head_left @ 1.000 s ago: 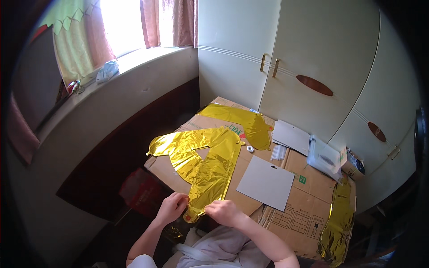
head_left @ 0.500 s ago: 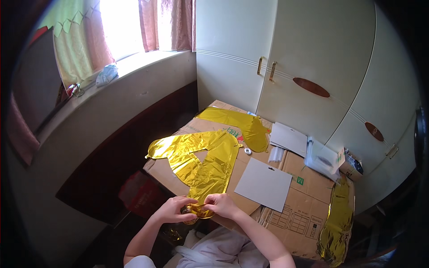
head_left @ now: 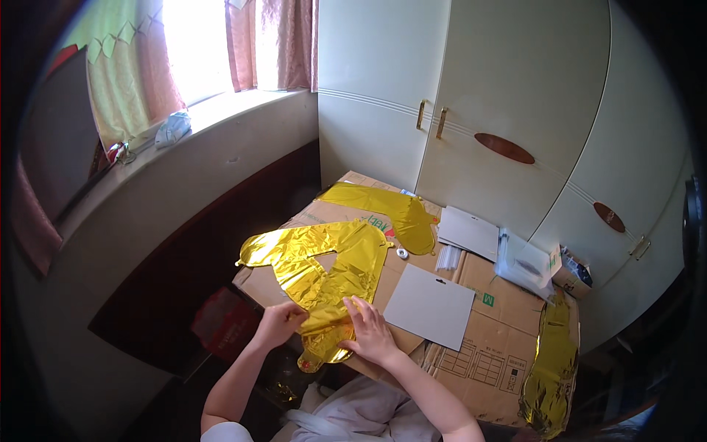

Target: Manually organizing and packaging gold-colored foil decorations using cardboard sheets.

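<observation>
A flat, uninflated gold foil balloon shaped like a number or letter, with an opening in its middle, lies across the near left of the cardboard. Its lower end hangs over the near edge toward my lap. My left hand is closed, fingertips pinching the left border of that lower part. On the opposite side, my right hand rests against the foil with fingers stretched out and thumb apart. Creases run through the foil between the two hands.
Another gold foil balloon lies at the back, and a crumpled one at the right edge. A grey-white card, a small white roll, white sticks and clear plastic packaging sit on the cardboard. Cabinets stand behind.
The balloon's lower end was bunched up between my hands and is now spread out downward. My hands have moved apart, and my right hand has opened from a pinch.
</observation>
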A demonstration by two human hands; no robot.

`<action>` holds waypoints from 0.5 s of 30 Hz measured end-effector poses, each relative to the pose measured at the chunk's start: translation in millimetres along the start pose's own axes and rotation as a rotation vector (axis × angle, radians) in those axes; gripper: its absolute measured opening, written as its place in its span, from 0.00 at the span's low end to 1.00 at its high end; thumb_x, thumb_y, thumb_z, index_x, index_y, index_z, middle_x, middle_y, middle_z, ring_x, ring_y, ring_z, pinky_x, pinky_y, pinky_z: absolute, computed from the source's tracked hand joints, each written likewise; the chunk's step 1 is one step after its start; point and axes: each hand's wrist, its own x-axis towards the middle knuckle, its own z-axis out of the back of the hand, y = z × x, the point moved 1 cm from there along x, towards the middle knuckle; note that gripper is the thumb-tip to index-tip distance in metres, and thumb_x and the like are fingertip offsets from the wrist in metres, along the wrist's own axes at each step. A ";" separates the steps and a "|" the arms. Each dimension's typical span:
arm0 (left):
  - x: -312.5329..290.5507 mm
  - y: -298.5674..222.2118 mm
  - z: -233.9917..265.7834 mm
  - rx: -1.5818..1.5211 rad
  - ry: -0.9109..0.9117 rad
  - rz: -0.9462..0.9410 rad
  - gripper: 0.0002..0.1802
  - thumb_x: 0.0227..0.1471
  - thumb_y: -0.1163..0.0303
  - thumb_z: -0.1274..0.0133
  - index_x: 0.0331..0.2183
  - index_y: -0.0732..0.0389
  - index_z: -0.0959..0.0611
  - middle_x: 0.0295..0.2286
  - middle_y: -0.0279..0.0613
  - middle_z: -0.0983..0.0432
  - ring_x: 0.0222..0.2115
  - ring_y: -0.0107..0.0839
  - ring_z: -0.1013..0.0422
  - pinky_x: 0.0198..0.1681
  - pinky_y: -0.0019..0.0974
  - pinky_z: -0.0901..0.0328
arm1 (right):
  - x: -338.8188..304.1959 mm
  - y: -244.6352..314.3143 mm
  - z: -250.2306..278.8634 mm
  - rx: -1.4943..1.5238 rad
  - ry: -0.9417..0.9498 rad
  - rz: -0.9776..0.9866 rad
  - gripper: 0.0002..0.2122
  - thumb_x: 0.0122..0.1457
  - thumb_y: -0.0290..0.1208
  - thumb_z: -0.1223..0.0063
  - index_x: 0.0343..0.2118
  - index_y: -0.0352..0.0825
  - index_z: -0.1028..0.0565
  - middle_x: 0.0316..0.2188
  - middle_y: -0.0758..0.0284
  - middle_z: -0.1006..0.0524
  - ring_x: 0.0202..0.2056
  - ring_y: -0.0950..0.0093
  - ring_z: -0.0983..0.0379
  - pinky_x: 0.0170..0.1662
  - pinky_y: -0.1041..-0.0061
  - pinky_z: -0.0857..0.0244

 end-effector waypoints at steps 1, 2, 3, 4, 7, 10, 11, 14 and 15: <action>7.3 14.2 2.7 -0.050 -0.064 -0.022 0.07 0.49 0.72 0.40 0.31 0.65 0.16 0.22 0.39 0.20 0.23 0.21 0.28 0.27 0.28 0.34 | 0.2 -0.7 0.3 -0.017 -0.029 0.020 0.46 0.45 0.46 0.33 0.65 0.44 0.50 0.59 0.58 0.45 0.60 0.57 0.45 0.61 0.58 0.47; 12.2 27.8 5.6 -0.101 -0.126 -0.045 0.07 0.50 0.72 0.40 0.31 0.66 0.17 0.22 0.38 0.20 0.23 0.19 0.29 0.27 0.28 0.35 | 0.4 -1.3 0.6 -0.035 -0.059 0.039 0.47 0.45 0.48 0.33 0.65 0.43 0.50 0.60 0.57 0.46 0.60 0.55 0.45 0.61 0.58 0.47; 21.7 30.0 9.0 -0.158 -0.189 -0.079 0.06 0.51 0.74 0.41 0.30 0.68 0.17 0.21 0.36 0.21 0.23 0.16 0.31 0.26 0.25 0.37 | -0.7 -4.6 0.8 -0.011 -0.044 0.029 0.45 0.46 0.50 0.35 0.65 0.43 0.49 0.60 0.57 0.45 0.60 0.55 0.46 0.61 0.57 0.48; 29.0 39.1 16.1 -0.216 -0.234 -0.013 0.06 0.52 0.74 0.42 0.30 0.68 0.17 0.21 0.34 0.22 0.23 0.17 0.31 0.26 0.25 0.37 | -1.3 -5.3 1.0 0.017 -0.030 0.025 0.44 0.48 0.53 0.37 0.64 0.43 0.47 0.61 0.58 0.45 0.61 0.56 0.46 0.62 0.57 0.49; 56.4 73.7 34.2 -0.324 -0.393 0.027 0.06 0.52 0.73 0.42 0.31 0.66 0.17 0.21 0.32 0.23 0.21 0.16 0.32 0.23 0.24 0.37 | 2.2 -12.0 0.4 -0.069 0.206 -0.004 0.40 0.51 0.58 0.45 0.64 0.43 0.44 0.61 0.60 0.41 0.63 0.60 0.48 0.62 0.58 0.51; 76.0 91.9 59.7 -0.216 -0.460 0.128 0.09 0.51 0.70 0.42 0.31 0.67 0.17 0.21 0.31 0.24 0.21 0.16 0.31 0.23 0.24 0.36 | 0.6 -17.8 -0.3 -0.156 0.251 0.032 0.37 0.54 0.65 0.56 0.60 0.42 0.36 0.60 0.64 0.36 0.64 0.65 0.46 0.62 0.60 0.53; 82.2 103.6 67.4 -0.194 -0.477 0.113 0.09 0.51 0.70 0.42 0.31 0.67 0.17 0.21 0.31 0.24 0.21 0.17 0.31 0.24 0.25 0.35 | 1.5 -16.4 1.4 -0.164 0.253 0.037 0.37 0.54 0.65 0.56 0.60 0.42 0.35 0.60 0.64 0.36 0.63 0.66 0.46 0.62 0.60 0.52; 92.3 156.7 91.1 -0.133 -0.558 0.135 0.10 0.49 0.68 0.42 0.31 0.66 0.17 0.20 0.36 0.23 0.22 0.23 0.27 0.27 0.29 0.32 | 10.3 -12.3 -1.2 -0.173 0.231 0.075 0.33 0.55 0.63 0.55 0.56 0.42 0.32 0.56 0.65 0.32 0.59 0.69 0.39 0.59 0.60 0.49; 97.0 152.6 92.6 -0.065 -0.584 0.133 0.10 0.49 0.68 0.42 0.30 0.66 0.17 0.20 0.38 0.22 0.22 0.25 0.27 0.27 0.30 0.32 | 12.6 -14.2 1.0 -0.185 0.213 0.074 0.32 0.55 0.62 0.54 0.55 0.42 0.30 0.54 0.66 0.30 0.57 0.69 0.36 0.57 0.60 0.47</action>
